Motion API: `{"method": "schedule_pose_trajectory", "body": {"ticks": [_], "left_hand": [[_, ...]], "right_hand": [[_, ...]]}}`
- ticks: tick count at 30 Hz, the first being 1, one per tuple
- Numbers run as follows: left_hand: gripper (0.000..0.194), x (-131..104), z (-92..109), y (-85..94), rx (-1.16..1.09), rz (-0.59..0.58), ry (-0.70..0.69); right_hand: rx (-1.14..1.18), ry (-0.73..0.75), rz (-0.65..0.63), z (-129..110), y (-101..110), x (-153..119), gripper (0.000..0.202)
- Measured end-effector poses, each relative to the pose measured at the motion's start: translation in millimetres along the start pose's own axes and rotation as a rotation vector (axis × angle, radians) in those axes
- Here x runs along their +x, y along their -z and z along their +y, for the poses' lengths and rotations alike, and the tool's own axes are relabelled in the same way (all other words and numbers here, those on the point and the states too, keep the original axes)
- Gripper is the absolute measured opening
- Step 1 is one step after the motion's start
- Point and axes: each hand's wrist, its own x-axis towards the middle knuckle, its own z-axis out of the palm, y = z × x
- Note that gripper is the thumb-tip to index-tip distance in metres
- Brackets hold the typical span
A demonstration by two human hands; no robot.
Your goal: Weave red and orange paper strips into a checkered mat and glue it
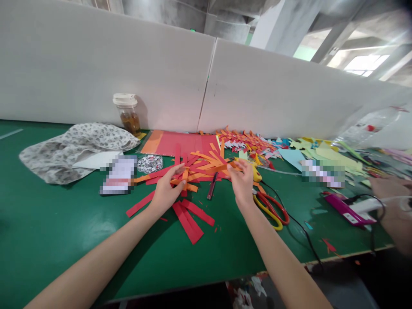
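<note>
Head view: near the centre of the frame, two bare hands work over a loose heap of paper strips on a green table [96, 249]. Just right of centre, the right hand [243, 182] has its thumb and fingers pinched on an orange strip [222, 168], which points leftward over the heap. Left of centre, the left hand [169, 186] has thumb and forefinger curved about a shorter orange piece [186, 175]; whether they grip it I cannot tell. Red strips [188, 221] fan out below the heap, toward the lower middle. Between the hands lies a dark slim tool [211, 186], and scissors [267, 205] with red and yellow handles rest beside the right wrist. A clear bag of silvery pieces [149, 163] sits left of the heap, with a patterned cloth [77, 148] and a lidded cup [128, 116] farther up and left. At the right edge, another person's blurred hand [394, 210] is near a magenta device [349, 209].
</note>
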Motion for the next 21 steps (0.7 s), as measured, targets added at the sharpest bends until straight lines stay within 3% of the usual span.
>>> {"method": "schedule_pose_trajectory", "body": {"ticks": [3,5,7,9,12,15,21], "left_hand": [[0.042,0.7,0.3,0.3,0.010,0.003,0.000],[0.039,1.3,-0.7,0.8,0.032,0.011,-0.001],[0.038,1.7,-2.1,1.3,0.053,0.018,0.000],[0.039,1.7,-3.4,1.4,0.070,0.010,0.003],[0.043,1.4,-5.2,0.7,0.112,-0.043,0.022],[0.043,1.2,-7.6,-0.6,0.176,-0.104,0.030],[0.033,1.2,-7.3,-0.1,0.268,-0.111,-0.034]], "right_hand": [[-0.128,0.146,-0.105,-6.8,-1.4,-8.1,0.047],[-0.217,0.278,-0.303,-13.7,-2.7,-16.5,0.028],[-0.285,0.445,-0.503,-20.1,-4.5,-26.5,0.022],[-0.337,0.538,-0.734,-24.5,-6.7,-36.3,0.023],[-0.416,0.631,-0.929,-26.7,-9.7,-46.2,0.031],[-0.483,0.663,-1.026,-25.9,-11.0,-48.7,0.035],[-0.490,0.615,-1.047,-21.1,-11.3,-46.4,0.023]]}}
